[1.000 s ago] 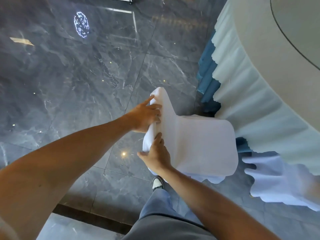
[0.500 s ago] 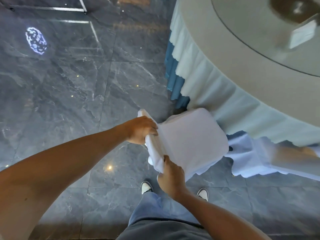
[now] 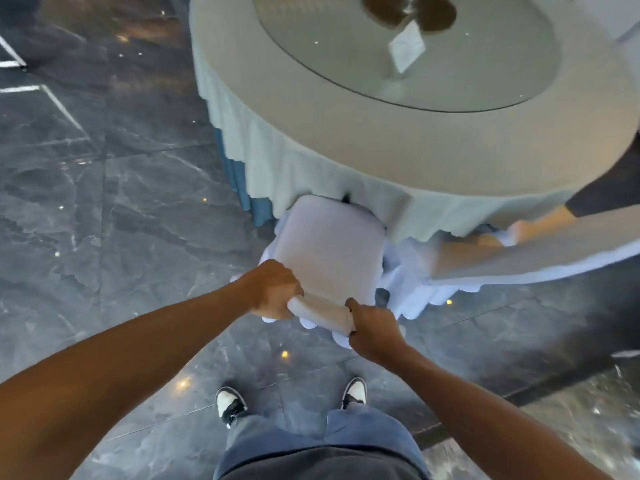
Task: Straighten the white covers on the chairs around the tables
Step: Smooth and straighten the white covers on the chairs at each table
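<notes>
Your left hand (image 3: 275, 289) and right hand (image 3: 372, 329) both clamp fists on the top edge of the white chair cover (image 3: 329, 244). Beyond your grip, the covered seat tucks under the round table (image 3: 346, 133) skirt.

Dark grey marble floor (image 3: 114, 216) carries the round draped table (image 3: 346, 140); covered chair (image 3: 329, 244) stands against its edge.

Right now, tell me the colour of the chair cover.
White, seen in the head view: chair cover.
</notes>
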The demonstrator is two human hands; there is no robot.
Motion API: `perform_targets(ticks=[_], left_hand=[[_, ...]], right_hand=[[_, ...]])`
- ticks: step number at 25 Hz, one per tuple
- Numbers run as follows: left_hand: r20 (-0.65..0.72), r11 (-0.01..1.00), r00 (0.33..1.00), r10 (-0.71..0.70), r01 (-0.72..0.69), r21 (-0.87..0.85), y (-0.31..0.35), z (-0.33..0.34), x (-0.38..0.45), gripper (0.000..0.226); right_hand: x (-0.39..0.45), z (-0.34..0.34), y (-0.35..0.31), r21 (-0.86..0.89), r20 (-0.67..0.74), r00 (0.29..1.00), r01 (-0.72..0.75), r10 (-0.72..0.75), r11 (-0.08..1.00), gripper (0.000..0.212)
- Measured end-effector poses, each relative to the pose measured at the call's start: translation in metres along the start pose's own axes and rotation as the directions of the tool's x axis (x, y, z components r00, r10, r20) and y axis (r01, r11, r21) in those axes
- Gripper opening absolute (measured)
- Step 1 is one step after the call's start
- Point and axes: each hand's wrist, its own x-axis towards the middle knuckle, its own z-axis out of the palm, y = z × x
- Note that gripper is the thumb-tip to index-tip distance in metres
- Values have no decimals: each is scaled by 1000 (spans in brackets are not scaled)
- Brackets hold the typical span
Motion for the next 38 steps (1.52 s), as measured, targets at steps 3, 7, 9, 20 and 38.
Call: perform_targets(ticks=[3,7,9,20,38], left_hand=[[-15,998,1000,24,-23,63,34,-7,24,34],[-65,1000,998,-12,13,19,74,1,36,34],[-79,1000,997,-14,15,18,97,11,41,31],[-169,858,921,-350,243,-454,101,-18,118,37],[-116,938,964,-238,197,-286,152,-102,249,43]], right_hand=[[-6,-7,46,-19,22,996,91,-91,996,44],[-15,-11,85,-48,69,984,167,-163,985,42],[-22,-8,108,-48,89,978,191,-187,980,43],[48,-65,173,-198,85,990,128,-113,972,38],[31,-124,338,-57,151,987,-45,53,997,75]])
